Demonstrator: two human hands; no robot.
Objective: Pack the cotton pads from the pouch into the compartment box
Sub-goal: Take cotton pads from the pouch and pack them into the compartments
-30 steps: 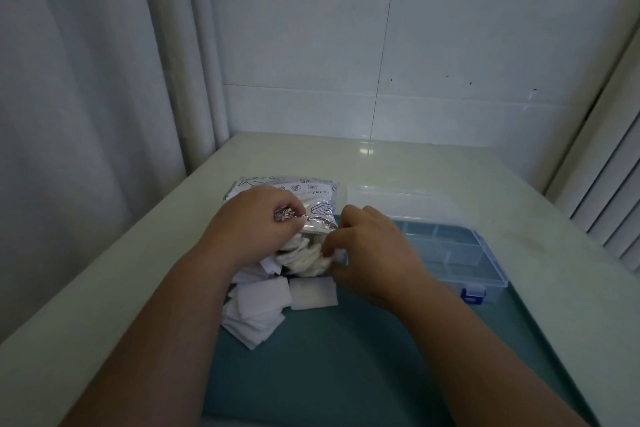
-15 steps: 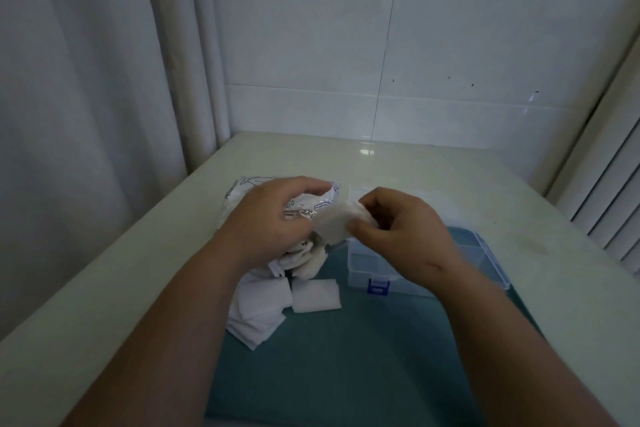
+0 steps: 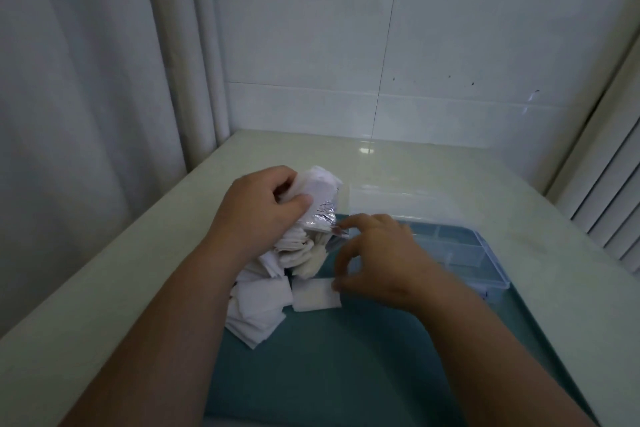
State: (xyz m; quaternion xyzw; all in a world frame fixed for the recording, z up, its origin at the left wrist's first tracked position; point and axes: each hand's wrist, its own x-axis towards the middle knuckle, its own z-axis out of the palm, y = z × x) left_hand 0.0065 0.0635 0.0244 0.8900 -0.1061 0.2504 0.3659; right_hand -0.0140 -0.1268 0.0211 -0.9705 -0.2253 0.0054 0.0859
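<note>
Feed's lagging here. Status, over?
Left hand grips pouch. Right hand at loose pad, grip unclear. Compartment box open, no pads visible inside. Nothing blocking.

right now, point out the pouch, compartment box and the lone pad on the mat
pouch (image 3: 323, 218), head view, crinkled foil edge
compartment box (image 3: 494, 258), head view, right wall
lone pad (image 3: 313, 298), head view, flat top

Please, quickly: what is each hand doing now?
Left hand: grips the pouch.
Right hand: touches a loose cotton pad; grip cannot be told.
</note>
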